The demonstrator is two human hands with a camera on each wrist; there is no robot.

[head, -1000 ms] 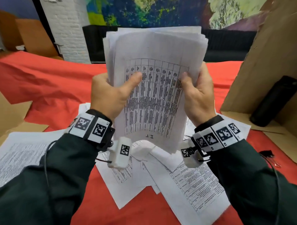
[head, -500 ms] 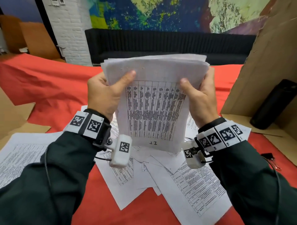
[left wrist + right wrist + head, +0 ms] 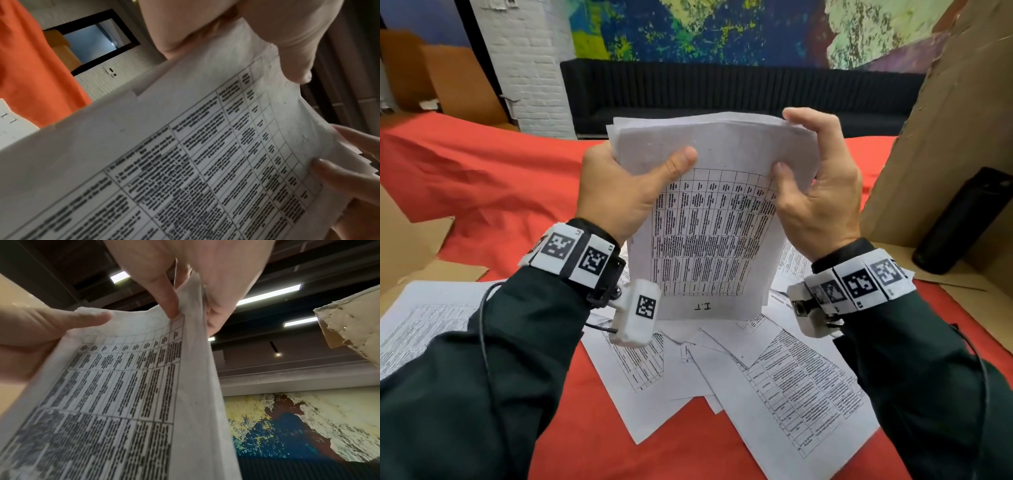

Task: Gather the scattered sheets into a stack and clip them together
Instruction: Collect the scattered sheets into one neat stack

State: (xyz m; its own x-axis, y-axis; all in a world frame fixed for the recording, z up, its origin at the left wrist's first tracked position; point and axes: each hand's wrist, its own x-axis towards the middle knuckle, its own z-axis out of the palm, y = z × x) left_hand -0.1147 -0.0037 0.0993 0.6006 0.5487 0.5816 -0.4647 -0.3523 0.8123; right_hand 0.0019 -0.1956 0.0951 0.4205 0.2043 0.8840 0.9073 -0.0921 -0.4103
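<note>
Red-clothed bench (image 3: 482,178) below carries loose sheets (image 3: 784,387); above them my left grip (image 3: 619,192) and right grip (image 3: 822,192) pinch the stack (image 3: 715,219) upright to square its edges.

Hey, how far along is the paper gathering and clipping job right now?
Roughly midway. Done: a thick stack of sheets is gathered. In hand: the left hand and right hand grip its sides, holding it upright above the red cloth. Left: loose sheets lie below, and no clip is on the stack.
</note>
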